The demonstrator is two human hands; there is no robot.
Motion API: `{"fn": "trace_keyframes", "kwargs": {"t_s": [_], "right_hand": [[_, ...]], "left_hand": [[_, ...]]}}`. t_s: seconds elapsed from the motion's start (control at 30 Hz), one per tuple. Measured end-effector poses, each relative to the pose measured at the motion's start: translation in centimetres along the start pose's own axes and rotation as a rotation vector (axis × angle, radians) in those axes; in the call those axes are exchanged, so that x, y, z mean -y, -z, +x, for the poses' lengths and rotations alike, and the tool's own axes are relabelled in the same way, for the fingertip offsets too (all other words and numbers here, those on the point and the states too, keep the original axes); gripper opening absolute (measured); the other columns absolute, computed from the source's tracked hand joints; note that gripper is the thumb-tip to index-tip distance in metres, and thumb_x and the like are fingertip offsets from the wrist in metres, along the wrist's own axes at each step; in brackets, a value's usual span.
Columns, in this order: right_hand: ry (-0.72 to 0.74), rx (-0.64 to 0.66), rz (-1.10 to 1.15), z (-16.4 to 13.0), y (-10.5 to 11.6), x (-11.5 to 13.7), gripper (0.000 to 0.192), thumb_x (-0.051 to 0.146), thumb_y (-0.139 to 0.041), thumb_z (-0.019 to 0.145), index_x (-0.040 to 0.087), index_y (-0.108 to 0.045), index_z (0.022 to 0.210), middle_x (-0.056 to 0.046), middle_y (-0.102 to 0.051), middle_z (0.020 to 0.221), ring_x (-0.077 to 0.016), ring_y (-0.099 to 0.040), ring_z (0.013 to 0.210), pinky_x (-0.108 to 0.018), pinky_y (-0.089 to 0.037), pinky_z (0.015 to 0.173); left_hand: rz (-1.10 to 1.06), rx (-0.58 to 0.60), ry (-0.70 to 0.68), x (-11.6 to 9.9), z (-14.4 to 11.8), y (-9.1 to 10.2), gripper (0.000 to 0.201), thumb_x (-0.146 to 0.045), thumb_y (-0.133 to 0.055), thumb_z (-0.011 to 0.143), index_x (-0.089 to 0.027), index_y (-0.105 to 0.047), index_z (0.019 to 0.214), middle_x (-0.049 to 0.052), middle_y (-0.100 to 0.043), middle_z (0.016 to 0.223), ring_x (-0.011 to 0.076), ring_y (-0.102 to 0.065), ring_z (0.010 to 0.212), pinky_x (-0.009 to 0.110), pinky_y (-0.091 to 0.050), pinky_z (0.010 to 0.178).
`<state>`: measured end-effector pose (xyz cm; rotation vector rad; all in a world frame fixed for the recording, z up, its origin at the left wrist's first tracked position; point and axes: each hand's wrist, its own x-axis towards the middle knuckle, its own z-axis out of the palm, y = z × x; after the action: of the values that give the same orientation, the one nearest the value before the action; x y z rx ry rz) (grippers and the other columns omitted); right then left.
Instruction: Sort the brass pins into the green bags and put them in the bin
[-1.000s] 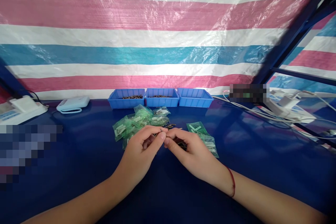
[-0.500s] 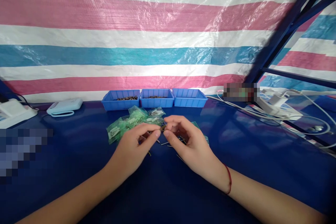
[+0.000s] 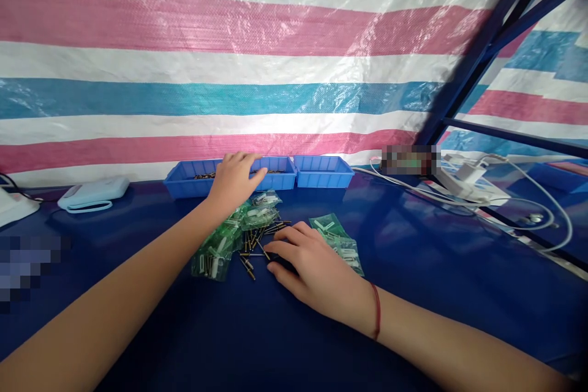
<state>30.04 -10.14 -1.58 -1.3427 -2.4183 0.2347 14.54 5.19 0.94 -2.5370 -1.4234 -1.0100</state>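
Observation:
My left hand (image 3: pixel 236 179) reaches over the blue bins, fingers stretched out and thumb apart, holding nothing that I can see. Below its fingertips is the middle bin (image 3: pixel 280 181), with small brownish metal pieces in it; the hand partly covers the left bin (image 3: pixel 184 187), which holds similar pieces. My right hand (image 3: pixel 312 263) is low over the table, fingers curved and apart from the thumb. Its fingertips are beside a loose pile of thin dark-and-brass metal pins (image 3: pixel 255 239). Green plastic bags (image 3: pixel 215 251) with metal pieces and white labels lie left of the pile.
More green bags (image 3: pixel 337 236) lie behind my right hand. A right-hand blue bin (image 3: pixel 324 180) stands beside the middle one. At the left is a light-blue device with a strap (image 3: pixel 94 195). White cables and a power strip (image 3: pixel 475 187) lie at the right, by a metal frame (image 3: pixel 468 82).
My hands have parted from their meeting point over the pile. The left has moved forward to the bins and opened; the right has lowered towards the pins. The view has shifted slightly.

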Motion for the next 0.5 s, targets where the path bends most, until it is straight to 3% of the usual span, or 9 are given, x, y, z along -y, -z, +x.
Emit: {"fn": "trace_keyframes", "kwargs": {"t_s": [0.07, 0.2, 0.3, 0.5], "right_hand": [[0.001, -0.006, -0.002, 0.0, -0.1, -0.1, 0.022, 0.028, -0.048, 0.094, 0.021, -0.067, 0.103, -0.006, -0.062, 0.1, -0.0226, -0.049, 0.096, -0.039, -0.043, 0.085], [0.015, -0.024, -0.004, 0.0, -0.3, -0.1, 0.026, 0.028, -0.05, 0.093, 0.022, -0.062, 0.115, -0.006, -0.061, 0.103, -0.0224, -0.048, 0.095, -0.04, -0.042, 0.085], [0.039, -0.017, -0.009, 0.0, -0.5, -0.1, 0.023, 0.03, -0.05, 0.093, 0.023, -0.065, 0.11, -0.006, -0.061, 0.106, -0.0226, -0.048, 0.096, -0.04, -0.042, 0.084], [0.036, -0.053, 0.005, 0.1, -0.8, -0.1, 0.018, 0.03, -0.052, 0.093, 0.019, -0.065, 0.098, -0.006, -0.061, 0.102, -0.0215, -0.049, 0.095, -0.037, -0.042, 0.081]], "left_hand": [[-0.009, 0.027, -0.047, -1.0, -1.7, 0.8, 0.034, -0.035, -0.05, 0.09, -0.019, -0.061, 0.118, 0.008, -0.064, 0.117, 0.0294, -0.051, 0.111, 0.046, -0.04, 0.094], [-0.059, 0.076, -0.207, -2.7, -6.1, 2.9, 0.027, -0.029, -0.05, 0.091, -0.02, -0.065, 0.111, 0.005, -0.066, 0.109, 0.0244, -0.053, 0.104, 0.041, -0.041, 0.094], [-0.094, 0.089, -0.285, -3.4, -9.1, 3.7, 0.022, -0.022, -0.051, 0.09, -0.019, -0.066, 0.106, 0.005, -0.066, 0.105, 0.0222, -0.052, 0.102, 0.037, -0.042, 0.091], [-0.169, 0.101, -0.288, -3.6, -11.5, 3.8, 0.021, -0.017, -0.051, 0.09, -0.02, -0.067, 0.103, 0.004, -0.066, 0.102, 0.0204, -0.054, 0.1, 0.036, -0.044, 0.088]]}}
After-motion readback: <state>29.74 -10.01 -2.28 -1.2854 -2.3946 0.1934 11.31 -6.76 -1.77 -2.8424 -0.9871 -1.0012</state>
